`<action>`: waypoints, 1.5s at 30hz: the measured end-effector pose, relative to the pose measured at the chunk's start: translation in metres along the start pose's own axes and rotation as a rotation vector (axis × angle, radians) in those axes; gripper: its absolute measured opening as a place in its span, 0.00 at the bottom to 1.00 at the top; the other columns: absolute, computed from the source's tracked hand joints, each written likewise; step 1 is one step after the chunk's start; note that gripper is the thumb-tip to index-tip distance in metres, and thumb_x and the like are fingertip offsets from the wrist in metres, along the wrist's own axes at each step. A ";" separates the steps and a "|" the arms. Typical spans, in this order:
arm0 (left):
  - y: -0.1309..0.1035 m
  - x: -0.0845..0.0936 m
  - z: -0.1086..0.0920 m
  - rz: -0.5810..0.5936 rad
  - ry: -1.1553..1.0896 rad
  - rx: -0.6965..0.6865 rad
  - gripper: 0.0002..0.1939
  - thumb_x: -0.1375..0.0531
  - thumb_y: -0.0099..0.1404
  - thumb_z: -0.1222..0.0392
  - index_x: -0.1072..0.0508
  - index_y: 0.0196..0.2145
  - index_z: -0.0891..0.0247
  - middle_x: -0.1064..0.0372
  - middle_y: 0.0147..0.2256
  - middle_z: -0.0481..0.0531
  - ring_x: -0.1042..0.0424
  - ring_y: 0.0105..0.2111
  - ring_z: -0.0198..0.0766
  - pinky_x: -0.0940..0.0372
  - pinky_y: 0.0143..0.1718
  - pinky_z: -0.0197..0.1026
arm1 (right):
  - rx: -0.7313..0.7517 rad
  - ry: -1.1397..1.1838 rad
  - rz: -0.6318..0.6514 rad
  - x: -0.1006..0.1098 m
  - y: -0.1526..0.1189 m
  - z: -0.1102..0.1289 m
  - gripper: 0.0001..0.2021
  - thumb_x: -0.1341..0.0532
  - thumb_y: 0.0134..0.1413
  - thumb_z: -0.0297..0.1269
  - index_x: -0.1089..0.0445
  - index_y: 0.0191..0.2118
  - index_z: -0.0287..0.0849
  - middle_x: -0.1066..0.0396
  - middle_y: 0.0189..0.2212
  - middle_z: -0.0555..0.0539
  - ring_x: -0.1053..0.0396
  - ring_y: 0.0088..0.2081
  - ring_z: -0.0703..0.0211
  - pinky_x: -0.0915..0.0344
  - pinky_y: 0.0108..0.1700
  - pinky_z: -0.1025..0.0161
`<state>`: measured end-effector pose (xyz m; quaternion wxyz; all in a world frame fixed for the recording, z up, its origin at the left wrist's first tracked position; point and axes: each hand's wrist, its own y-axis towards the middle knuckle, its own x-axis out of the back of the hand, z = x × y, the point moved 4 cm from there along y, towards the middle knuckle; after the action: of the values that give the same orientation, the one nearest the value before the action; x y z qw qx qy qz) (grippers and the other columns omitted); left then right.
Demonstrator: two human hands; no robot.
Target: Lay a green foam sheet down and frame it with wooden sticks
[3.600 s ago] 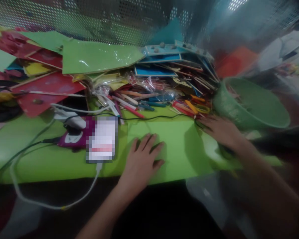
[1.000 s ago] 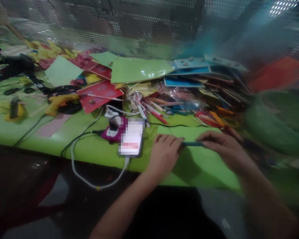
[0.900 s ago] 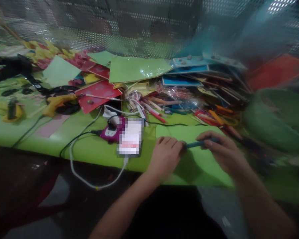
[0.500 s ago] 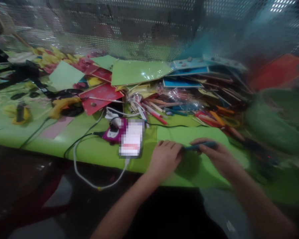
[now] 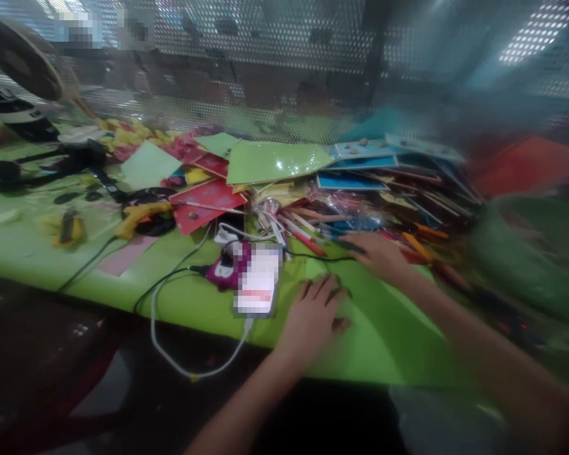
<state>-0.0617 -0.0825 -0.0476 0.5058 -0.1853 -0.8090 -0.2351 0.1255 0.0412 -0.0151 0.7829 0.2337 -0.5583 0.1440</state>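
My left hand lies palm down on a light green sheet, its fingers spread and the thumb out to the side. It holds nothing. Farther forward, my right hand reaches over the far part of the sheet to the near edge of a heap of pens. A short dark shape shows at its fingertips. The fingers are blurred, and whether they grip that shape cannot be made out.
Left of my left hand lies a lit phone on a white cable, beside a purple power strip. A yellow glue gun, red card and blue cards lie behind. A green basin stands right.
My right hand has moved forward and left from beside my left hand to the pens. The blue pen it held between my hands no longer shows there. My left hand's fingers have spread.
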 end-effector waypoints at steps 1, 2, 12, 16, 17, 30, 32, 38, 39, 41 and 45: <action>0.000 0.000 0.000 -0.002 -0.001 -0.001 0.27 0.41 0.74 0.48 0.33 0.65 0.59 0.40 0.70 0.57 0.41 0.70 0.54 0.45 0.70 0.63 | 0.030 -0.077 0.022 -0.003 0.001 -0.002 0.20 0.40 0.65 0.38 0.24 0.59 0.45 0.23 0.58 0.39 0.27 0.59 0.40 0.33 0.63 0.39; 0.000 0.001 -0.001 -0.004 -0.001 -0.002 0.27 0.41 0.74 0.47 0.33 0.65 0.59 0.40 0.70 0.57 0.41 0.70 0.54 0.45 0.70 0.63 | 0.045 -0.133 0.033 -0.005 0.000 -0.004 0.20 0.40 0.65 0.40 0.24 0.60 0.44 0.25 0.59 0.38 0.28 0.60 0.39 0.34 0.63 0.39; -0.001 -0.003 -0.001 -0.007 0.046 -0.039 0.29 0.40 0.72 0.45 0.31 0.64 0.62 0.39 0.69 0.61 0.42 0.70 0.54 0.45 0.70 0.62 | 0.050 0.012 -0.063 0.008 0.034 0.031 0.14 0.41 0.65 0.37 0.19 0.49 0.45 0.18 0.48 0.42 0.22 0.49 0.47 0.27 0.53 0.51; -0.001 -0.001 -0.002 0.014 0.057 -0.041 0.28 0.39 0.72 0.49 0.31 0.64 0.62 0.40 0.70 0.61 0.42 0.70 0.54 0.44 0.70 0.61 | 0.163 0.028 0.005 -0.009 0.069 0.062 0.13 0.41 0.65 0.36 0.18 0.46 0.44 0.18 0.47 0.41 0.23 0.51 0.47 0.28 0.53 0.52; -0.001 -0.001 -0.002 0.019 0.056 -0.040 0.28 0.38 0.71 0.49 0.31 0.64 0.63 0.40 0.70 0.61 0.42 0.70 0.54 0.44 0.70 0.61 | 0.192 0.000 0.033 -0.015 0.075 0.067 0.14 0.41 0.66 0.35 0.18 0.48 0.43 0.18 0.47 0.41 0.23 0.50 0.48 0.28 0.53 0.53; 0.000 0.002 -0.003 0.090 0.015 -0.036 0.30 0.40 0.72 0.48 0.31 0.65 0.67 0.41 0.70 0.66 0.44 0.71 0.57 0.45 0.70 0.64 | 0.096 -0.162 0.063 -0.025 0.108 0.083 0.15 0.43 0.68 0.31 0.18 0.48 0.46 0.25 0.59 0.43 0.28 0.55 0.48 0.33 0.54 0.55; 0.001 0.005 -0.004 0.097 0.005 -0.029 0.29 0.41 0.72 0.49 0.31 0.64 0.67 0.41 0.70 0.66 0.43 0.71 0.57 0.45 0.70 0.64 | 0.113 -0.153 0.070 -0.028 0.117 0.096 0.16 0.44 0.68 0.30 0.19 0.51 0.44 0.24 0.56 0.41 0.28 0.53 0.50 0.34 0.55 0.56; 0.001 0.004 -0.003 0.072 0.016 -0.038 0.26 0.44 0.74 0.50 0.30 0.63 0.66 0.39 0.69 0.65 0.42 0.70 0.56 0.44 0.69 0.62 | 0.120 -0.150 0.116 -0.049 0.150 0.124 0.16 0.44 0.70 0.34 0.19 0.49 0.41 0.24 0.49 0.38 0.29 0.51 0.51 0.35 0.53 0.59; 0.001 0.002 -0.003 0.065 0.030 -0.048 0.25 0.45 0.75 0.51 0.30 0.64 0.66 0.38 0.68 0.65 0.41 0.70 0.55 0.43 0.69 0.61 | 0.098 -0.156 0.122 -0.053 0.156 0.124 0.16 0.44 0.69 0.34 0.18 0.49 0.40 0.25 0.49 0.38 0.28 0.50 0.50 0.34 0.51 0.59; 0.001 -0.003 -0.001 0.039 0.058 -0.064 0.23 0.46 0.76 0.55 0.31 0.64 0.65 0.38 0.68 0.63 0.41 0.70 0.54 0.42 0.68 0.61 | 0.049 -0.169 0.125 -0.059 0.166 0.121 0.15 0.43 0.68 0.35 0.19 0.50 0.40 0.25 0.50 0.37 0.28 0.50 0.49 0.33 0.49 0.59; 0.000 -0.011 0.002 -0.034 0.047 -0.072 0.24 0.47 0.77 0.55 0.34 0.66 0.64 0.38 0.68 0.61 0.40 0.69 0.54 0.41 0.67 0.61 | -0.015 -0.184 0.120 -0.064 0.181 0.118 0.15 0.41 0.67 0.38 0.19 0.47 0.38 0.25 0.49 0.34 0.28 0.51 0.46 0.32 0.50 0.58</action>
<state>-0.0591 -0.0823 -0.0582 0.5134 -0.1839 -0.7910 -0.2771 -0.0793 0.1346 -0.0071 0.7201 0.2061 -0.6419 0.1641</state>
